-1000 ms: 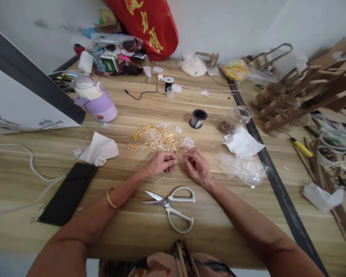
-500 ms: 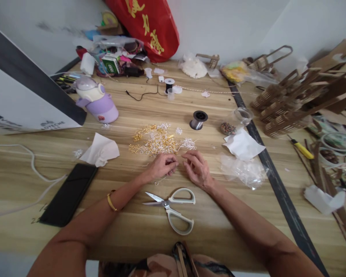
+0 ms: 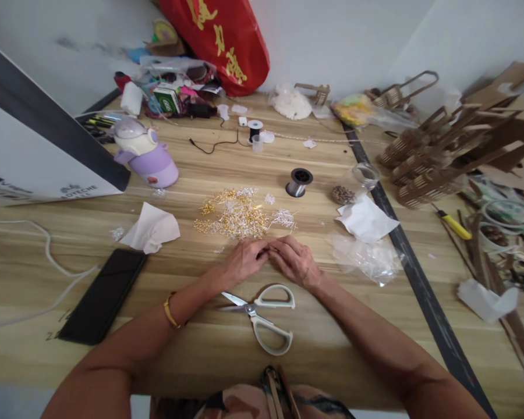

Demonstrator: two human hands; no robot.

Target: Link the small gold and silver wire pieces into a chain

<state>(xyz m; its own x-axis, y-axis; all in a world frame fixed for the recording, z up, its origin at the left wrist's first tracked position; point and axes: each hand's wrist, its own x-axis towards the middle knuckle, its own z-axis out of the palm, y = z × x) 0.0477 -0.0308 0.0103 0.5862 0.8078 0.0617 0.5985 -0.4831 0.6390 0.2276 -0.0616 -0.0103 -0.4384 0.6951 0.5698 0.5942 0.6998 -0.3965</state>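
Note:
My left hand and my right hand meet fingertip to fingertip on the wooden table, both pinched together on something too small to make out. Just beyond them lies a heap of small gold and silver metal findings. White-handled scissors lie partly open on the table right below my hands. A gold bangle sits on my left wrist.
A black phone and crumpled tissue lie left, with a purple bottle behind. A wire spool, bead dish, white paper and plastic bag sit right. Wooden laser-cut pieces crowd the far right.
My right hand has moved left and its fingers have closed against my left hand's fingertips; a second ago the hands were a little apart. The small chain piece below my left hand no longer shows.

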